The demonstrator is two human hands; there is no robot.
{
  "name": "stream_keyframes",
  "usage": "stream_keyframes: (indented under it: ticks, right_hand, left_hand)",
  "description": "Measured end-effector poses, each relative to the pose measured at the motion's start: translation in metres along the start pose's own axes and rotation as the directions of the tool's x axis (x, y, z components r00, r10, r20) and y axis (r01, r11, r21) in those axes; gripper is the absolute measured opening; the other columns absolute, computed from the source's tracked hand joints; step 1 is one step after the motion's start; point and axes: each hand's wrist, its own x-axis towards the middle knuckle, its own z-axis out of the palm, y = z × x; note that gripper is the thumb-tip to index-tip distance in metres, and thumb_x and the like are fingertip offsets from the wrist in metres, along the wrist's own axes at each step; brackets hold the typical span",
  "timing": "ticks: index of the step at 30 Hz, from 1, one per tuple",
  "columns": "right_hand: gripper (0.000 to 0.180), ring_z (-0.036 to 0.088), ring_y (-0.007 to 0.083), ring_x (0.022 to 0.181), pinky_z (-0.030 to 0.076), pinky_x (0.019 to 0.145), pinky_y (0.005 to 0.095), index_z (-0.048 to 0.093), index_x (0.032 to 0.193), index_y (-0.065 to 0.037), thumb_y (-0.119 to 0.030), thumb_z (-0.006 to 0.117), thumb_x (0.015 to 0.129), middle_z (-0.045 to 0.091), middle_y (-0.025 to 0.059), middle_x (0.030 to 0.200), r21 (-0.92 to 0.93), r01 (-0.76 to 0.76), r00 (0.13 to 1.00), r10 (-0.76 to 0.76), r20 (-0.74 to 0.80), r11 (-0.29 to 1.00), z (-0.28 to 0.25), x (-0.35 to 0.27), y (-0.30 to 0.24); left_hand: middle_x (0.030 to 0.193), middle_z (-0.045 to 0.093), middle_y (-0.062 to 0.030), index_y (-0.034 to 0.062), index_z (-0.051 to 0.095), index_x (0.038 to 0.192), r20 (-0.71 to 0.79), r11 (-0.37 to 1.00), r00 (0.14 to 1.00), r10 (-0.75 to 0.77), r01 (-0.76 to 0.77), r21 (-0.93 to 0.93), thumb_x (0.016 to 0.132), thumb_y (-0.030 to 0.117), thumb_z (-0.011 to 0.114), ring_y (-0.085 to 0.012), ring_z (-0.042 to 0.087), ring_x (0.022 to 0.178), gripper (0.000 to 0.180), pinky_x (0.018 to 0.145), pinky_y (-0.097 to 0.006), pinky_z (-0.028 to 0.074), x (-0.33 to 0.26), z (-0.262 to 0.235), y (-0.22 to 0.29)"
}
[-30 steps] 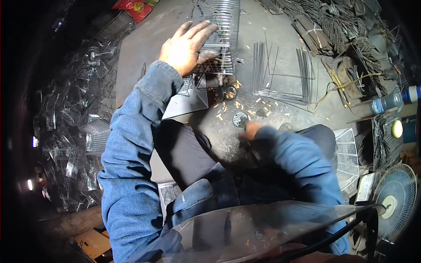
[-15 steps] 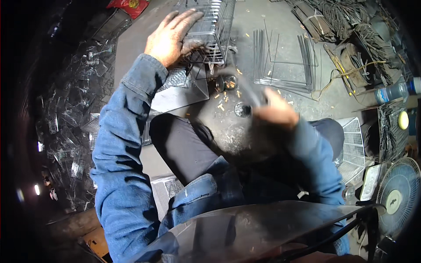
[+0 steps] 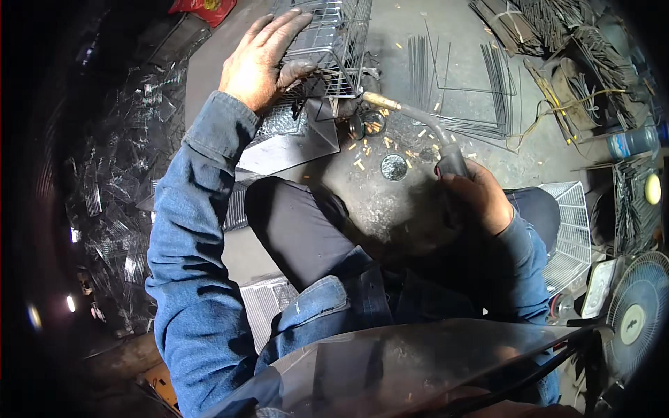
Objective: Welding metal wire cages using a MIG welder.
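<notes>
**A:** Where is each hand, and what does it have hold of?

**B:** The left hand point(image 3: 261, 59) lies flat on top of the wire cage point(image 3: 333, 42), fingers spread and extended, thumb hooked against the cage's near side; it presses rather than grips. The right hand point(image 3: 477, 198) is curled fully round the handle of the welding torch point(image 3: 411, 118), whose brass tip meets the cage's lower right corner.

**A:** Where does the cage sit?

**B:** At the far edge of the floor point(image 3: 390, 202), touching a flat metal sheet point(image 3: 289, 143) that lies just beside the bent knee point(image 3: 293, 216).

**A:** What bounds the working area?

**B:** To the left, a heap of clear plastic pieces point(image 3: 118, 188) runs along the forearm. To the right, straight wire rods point(image 3: 453, 76) lie on the floor near the torch; beyond them, bundled rods point(image 3: 550, 28). A white wire basket point(image 3: 575, 230) stands just beside the right elbow, a fan point(image 3: 634, 320) below it.

**A:** And open room?

**B:** A bare patch between knee and torch, dotted with small round lids point(image 3: 394, 167) and short yellowish offcuts point(image 3: 359, 164).
</notes>
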Motion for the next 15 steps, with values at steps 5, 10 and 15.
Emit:
stream_keyframes:
  ticks: [5, 10, 15]
  right_hand:
    - [0.026, 0.05, 0.0091, 0.071, 0.039, 0.063, 0.0232, 0.055, 0.104, -0.002, -0.022, 0.056, 0.086, 0.062, 0.0045, 0.085, -0.121, 0.05, 0.998, -0.045, 0.044, 0.991, -0.003, 0.004, 0.002]
    - [0.027, 0.049, 0.0087, 0.068, 0.039, 0.061, 0.0229, 0.054, 0.105, -0.002, -0.022, 0.056, 0.086, 0.061, 0.0048, 0.084, -0.104, 0.081, 0.996, -0.077, 0.043, 0.991, -0.006, 0.008, 0.008]
    - [0.027, 0.047, 0.0104, 0.05, 0.037, 0.04, 0.0238, 0.05, 0.105, -0.002, -0.02, 0.055, 0.086, 0.056, 0.0064, 0.077, 0.029, 0.02, 0.999, -0.021, 0.048, 0.999, 0.003, 0.0, -0.002]
  left_hand:
    - [0.138, 0.042, 0.0032, 0.0287, 0.041, 0.134, -0.009, 1.0, 1.0, 0.003, -0.003, 0.012, 0.077, 0.049, 0.062, -0.0315, 0.039, 0.126, 0.064, 0.101, -0.043, 0.039, 0.0, 0.001, -0.001]
    - [0.138, 0.042, 0.0023, 0.0272, 0.041, 0.134, -0.01, 1.0, 1.0, 0.01, -0.011, -0.013, 0.077, 0.047, 0.064, -0.0318, 0.039, 0.126, 0.065, 0.101, -0.043, 0.039, 0.002, 0.002, 0.001]
    - [0.138, 0.043, -0.0013, 0.0225, 0.042, 0.134, -0.004, 0.999, 0.999, 0.047, -0.047, -0.02, 0.075, 0.043, 0.066, -0.0326, 0.039, 0.125, 0.067, 0.101, -0.043, 0.038, 0.0, -0.004, -0.002]
